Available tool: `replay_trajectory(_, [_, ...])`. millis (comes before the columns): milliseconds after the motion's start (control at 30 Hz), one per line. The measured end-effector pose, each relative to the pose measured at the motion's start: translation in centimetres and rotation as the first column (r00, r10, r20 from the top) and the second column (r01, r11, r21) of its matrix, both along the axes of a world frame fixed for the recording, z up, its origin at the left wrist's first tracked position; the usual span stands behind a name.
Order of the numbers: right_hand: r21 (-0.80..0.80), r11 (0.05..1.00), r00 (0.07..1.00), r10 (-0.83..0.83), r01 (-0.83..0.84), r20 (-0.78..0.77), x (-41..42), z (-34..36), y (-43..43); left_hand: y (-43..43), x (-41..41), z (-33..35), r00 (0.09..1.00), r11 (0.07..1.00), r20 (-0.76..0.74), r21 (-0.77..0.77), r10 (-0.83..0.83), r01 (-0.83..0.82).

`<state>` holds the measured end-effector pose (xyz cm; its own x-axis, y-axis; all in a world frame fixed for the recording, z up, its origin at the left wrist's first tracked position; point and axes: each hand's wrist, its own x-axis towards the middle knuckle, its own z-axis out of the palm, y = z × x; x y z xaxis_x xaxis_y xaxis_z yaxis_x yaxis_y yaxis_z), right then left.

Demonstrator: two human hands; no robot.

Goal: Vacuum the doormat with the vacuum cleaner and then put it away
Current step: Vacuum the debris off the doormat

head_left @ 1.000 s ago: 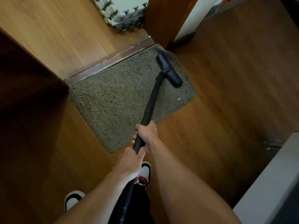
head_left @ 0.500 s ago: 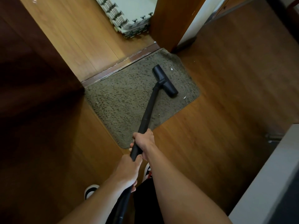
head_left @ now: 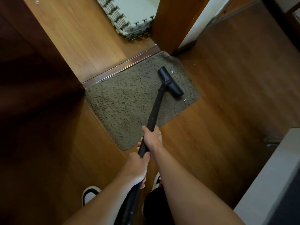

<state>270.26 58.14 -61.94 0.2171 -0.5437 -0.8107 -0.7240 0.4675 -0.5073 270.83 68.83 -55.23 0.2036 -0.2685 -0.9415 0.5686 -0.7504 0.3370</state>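
Observation:
A grey-brown shaggy doormat (head_left: 126, 101) lies on the wooden floor against a door threshold. The vacuum cleaner's black floor head (head_left: 170, 83) rests on the mat's right part, with small white scraps beside it. Its black wand (head_left: 155, 109) slants back toward me. My right hand (head_left: 152, 138) grips the wand higher up, over the mat's near edge. My left hand (head_left: 136, 171) grips the wand just below it, closer to my body. The vacuum's body is out of view.
A dark wooden door (head_left: 32, 78) stands on the left and a door frame (head_left: 172, 25) at the back right. Stacked foam puzzle mats (head_left: 129, 18) lie past the threshold (head_left: 121, 65). A pale cabinet edge (head_left: 267, 184) is at the right. My shoes (head_left: 89, 194) are on the floor.
The floor head has slid back along the mat's right side, away from the far corner by the frame, uncovering white scraps. Both hands kept their grip, and my view shifted.

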Motion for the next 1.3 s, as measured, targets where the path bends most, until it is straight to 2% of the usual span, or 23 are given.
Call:
replay_trajectory(300, [0.044, 0.999, 0.999, 0.022, -0.024, 0.045, -0.7, -1.6, -6.2, -6.5, -2.0, -2.1, 0.995, 0.999, 0.096, 0.048, 0.02, -0.025])
replay_trajectory(433, [0.039, 0.995, 0.995, 0.095, -0.096, 0.031, -1.6, -2.2, -10.1, -10.3, -3.8, -3.8, 0.991, 0.997, 0.116, 0.039, 0.062, -0.067])
replay_trajectory(633, [0.025, 0.972, 0.973, 0.232, -0.232, 0.004, -3.9, -2.8, -16.8, -17.4, -7.6, -4.0, 0.976, 0.977, 0.04, 0.019, 0.213, -0.214])
replay_trajectory(767, [0.04, 0.962, 0.962, 0.271, -0.272, 0.01, -5.3, -2.9, -19.9, -20.5, -9.6, -4.6, 0.97, 0.97, 0.018, 0.0, 0.244, -0.244])
replay_trajectory(1067, [0.012, 0.966, 0.965, 0.259, -0.26, 0.047, -4.8, -3.7, -18.0, -18.6, -8.6, -4.5, 0.967, 0.969, 0.069, 0.016, 0.245, -0.247])
replay_trajectory(1300, [0.024, 0.975, 0.975, 0.219, -0.221, 0.044, -4.9, -2.7, -14.3, -14.8, -8.2, -3.9, 0.973, 0.974, 0.046, 0.0, 0.225, -0.225])
